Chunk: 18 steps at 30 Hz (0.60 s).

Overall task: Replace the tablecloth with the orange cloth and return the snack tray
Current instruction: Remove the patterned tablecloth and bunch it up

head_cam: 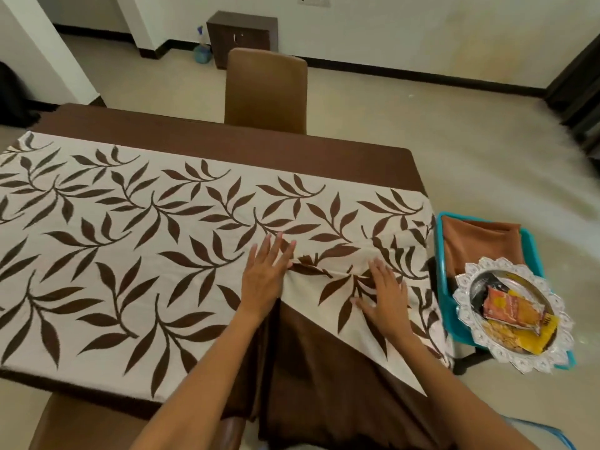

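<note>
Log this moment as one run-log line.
stage: old cloth removal | left hand: flat on leaf-print cream-and-brown tablecloth | right hand: flat on folded-over corner | folded orange cloth: in teal plastic bin | silver snack tray: on bin

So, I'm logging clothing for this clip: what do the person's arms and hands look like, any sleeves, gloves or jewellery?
Both forearms are bare as far as the frame shows, with no sleeves in view. The left hand and right hand wear no gloves, and no rings, watch or bracelets show.

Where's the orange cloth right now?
In the head view, the orange cloth lies folded in the blue basket right of the table, behind the snack tray.
</note>
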Each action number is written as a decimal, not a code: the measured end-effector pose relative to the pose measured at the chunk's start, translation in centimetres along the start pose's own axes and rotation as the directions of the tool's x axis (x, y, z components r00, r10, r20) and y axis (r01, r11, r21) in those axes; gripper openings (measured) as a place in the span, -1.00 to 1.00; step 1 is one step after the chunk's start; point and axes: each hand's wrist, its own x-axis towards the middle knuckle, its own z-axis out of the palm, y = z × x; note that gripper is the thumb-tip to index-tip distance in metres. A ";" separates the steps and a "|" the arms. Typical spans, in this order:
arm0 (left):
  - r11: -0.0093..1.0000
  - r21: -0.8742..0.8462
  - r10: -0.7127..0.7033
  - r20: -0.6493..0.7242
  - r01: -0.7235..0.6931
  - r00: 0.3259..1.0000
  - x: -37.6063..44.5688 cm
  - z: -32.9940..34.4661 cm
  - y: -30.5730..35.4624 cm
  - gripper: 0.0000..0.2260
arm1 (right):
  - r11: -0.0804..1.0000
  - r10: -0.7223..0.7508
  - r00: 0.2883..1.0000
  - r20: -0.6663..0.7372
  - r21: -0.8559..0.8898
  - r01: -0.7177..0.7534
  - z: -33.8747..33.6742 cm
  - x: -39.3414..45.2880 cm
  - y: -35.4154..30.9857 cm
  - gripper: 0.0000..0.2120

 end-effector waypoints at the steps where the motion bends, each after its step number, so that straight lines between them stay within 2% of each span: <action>1: 1.000 0.012 -0.014 -0.015 0.015 1.000 0.7 -0.4 -1.8 -0.52 | 1.000 -0.006 1.000 -0.016 -0.003 0.006 0.1 1.8 -1.2 -0.16; 5: 0.992 0.079 -0.088 -0.077 0.094 0.993 3.0 -2.1 -8.6 -0.53 | 0.992 -0.098 0.995 0.005 -0.084 0.098 1.0 8.8 -7.4 -0.18; 8: 0.978 0.103 -0.171 -0.112 0.182 0.979 4.7 -3.7 -14.0 -0.57 | 0.992 -0.118 0.993 0.020 -0.045 0.119 1.9 13.0 -12.5 -0.20; 10: 0.966 0.115 -0.218 -0.120 0.231 0.969 6.2 -5.0 -17.6 -0.59 | 0.992 -0.125 0.992 0.020 0.009 0.125 2.5 15.0 -15.2 -0.35; 13: 0.930 0.166 -0.315 -0.108 0.329 0.943 8.7 -6.9 -22.0 -0.61 | 0.966 -0.259 0.965 -0.052 -0.046 0.256 3.4 17.1 -18.5 -0.71; 15: 0.884 0.136 -0.435 -0.108 0.447 0.894 10.2 -7.4 -23.6 -0.61 | 0.949 -0.314 0.939 -0.138 -0.036 0.312 3.8 18.3 -20.4 -0.84; 18: 0.807 -0.046 -0.590 -0.118 0.589 0.799 10.9 -6.5 -22.9 -0.58 | 0.941 -0.288 0.923 -0.257 0.101 0.322 3.8 19.8 -23.4 -0.86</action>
